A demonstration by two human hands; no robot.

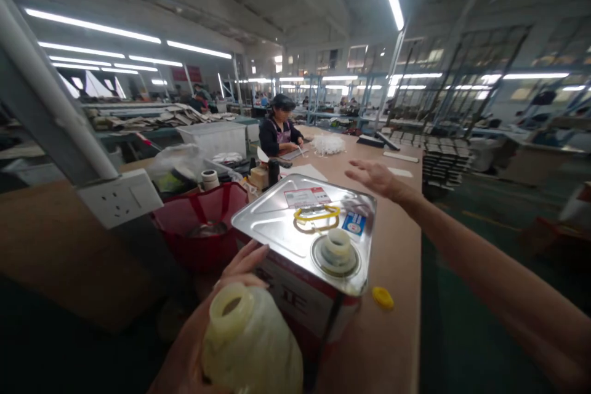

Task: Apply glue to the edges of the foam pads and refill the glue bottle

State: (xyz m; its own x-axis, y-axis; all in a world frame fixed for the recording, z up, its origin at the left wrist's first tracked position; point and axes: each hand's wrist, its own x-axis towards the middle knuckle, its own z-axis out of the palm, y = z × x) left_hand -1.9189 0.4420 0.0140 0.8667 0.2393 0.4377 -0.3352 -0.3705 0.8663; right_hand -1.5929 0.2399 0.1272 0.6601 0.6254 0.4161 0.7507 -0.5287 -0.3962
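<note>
My left hand point(196, 326) is wrapped around the far left side of a cloudy, yellowish plastic bottle point(258, 345) with an uncapped neck. Its fingertips reach close to the front edge of a large square metal tin point(268, 218). On the tin's top are a yellow carry handle point(318, 214), labels and a pale raised plastic spout point(339, 246), which stands open. My right hand point(373, 180) is held out past the tin's far right corner, fingers stretched and nothing in them. A yellow cap point(383, 297) lies on the table right of the tin.
The brown table point(392, 338) runs away from me. A co-worker point(280, 129) sits at its far left side by a white pile point(329, 144). Left of the tin are a red bag point(203, 240) and a post with a socket box point(120, 198).
</note>
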